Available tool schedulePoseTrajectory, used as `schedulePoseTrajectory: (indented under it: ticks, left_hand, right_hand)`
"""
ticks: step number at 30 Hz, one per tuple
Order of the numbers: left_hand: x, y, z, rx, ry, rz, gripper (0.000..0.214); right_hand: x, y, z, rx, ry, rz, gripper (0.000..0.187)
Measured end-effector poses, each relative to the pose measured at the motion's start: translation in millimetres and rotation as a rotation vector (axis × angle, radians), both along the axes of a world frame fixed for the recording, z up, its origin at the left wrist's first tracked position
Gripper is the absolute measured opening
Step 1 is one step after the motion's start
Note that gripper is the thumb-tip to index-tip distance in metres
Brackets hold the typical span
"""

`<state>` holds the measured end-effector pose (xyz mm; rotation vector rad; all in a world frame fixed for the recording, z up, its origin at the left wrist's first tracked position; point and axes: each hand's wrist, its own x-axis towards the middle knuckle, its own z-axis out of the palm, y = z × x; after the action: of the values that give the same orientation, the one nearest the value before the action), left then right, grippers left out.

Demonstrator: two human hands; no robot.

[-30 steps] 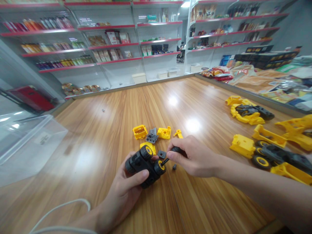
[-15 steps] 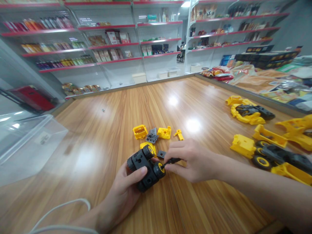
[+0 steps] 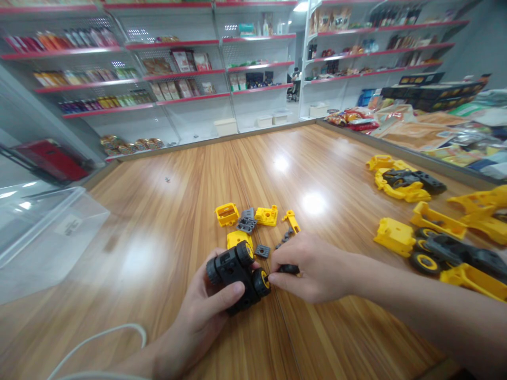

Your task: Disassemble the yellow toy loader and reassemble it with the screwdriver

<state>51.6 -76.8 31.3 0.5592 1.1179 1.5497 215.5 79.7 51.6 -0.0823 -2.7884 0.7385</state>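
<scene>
My left hand (image 3: pixel 212 303) is closed around a black toy vehicle chassis (image 3: pixel 231 268) with black tyres and yellow hubs, its thumb pressed on the near side. In my right hand (image 3: pixel 307 266) is a small screwdriver (image 3: pixel 289 269) with a black handle, pinched between thumb and fingers. Its tip meets the yellow hub of the near right wheel (image 3: pixel 261 281). Just beyond the chassis lie a yellow block-shaped part (image 3: pixel 239 240), a yellow hollow part (image 3: pixel 227 215), grey pieces (image 3: pixel 247 220), a yellow flat part (image 3: pixel 266 215), a small grey plate (image 3: pixel 262 250) and a yellow arm piece (image 3: pixel 292 220).
Yellow and black toy vehicle parts (image 3: pixel 428 259) lie along the table's right side. A clear plastic box (image 3: pixel 51 237) stands at the left, and a white cable (image 3: pixel 114 328) curves near the front left. Packaged goods (image 3: pixel 412 129) are heaped beyond the right edge; stocked shelves (image 3: pixel 186 74) line the back.
The chassis has tilted slightly in my left hand. My right hand has shifted a little down with the screwdriver, turning so that small grey pieces behind it now show.
</scene>
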Motion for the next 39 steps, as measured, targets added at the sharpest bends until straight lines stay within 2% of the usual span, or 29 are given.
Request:
schedulePoseTrajectory:
  ticks: [9,21,30,39]
  left_hand:
    - [0.8,-1.6,-1.1,0.013,0.03,0.013,0.034]
    - [-1.7,0.9,-1.7,-0.047,-0.016,0.034,0.03]
    - [-4.8,2.9,-9.4,-0.056,-0.033,0.019,0.034]
    - [-3.9,2.5,-3.7,-0.09,-0.046,0.009,0.032]
  right_hand:
    - [-0.7,-2.0,1.2,-0.057,-0.06,-0.038,0.02]
    - [0.8,-0.3,-2.0,0.0,0.102,0.04,0.011]
    - [-0.1,0.1,-2.3,0.055,0.117,0.061,0.008]
    - [1.1,-3.2,2.6,0.092,0.11,0.096,0.013]
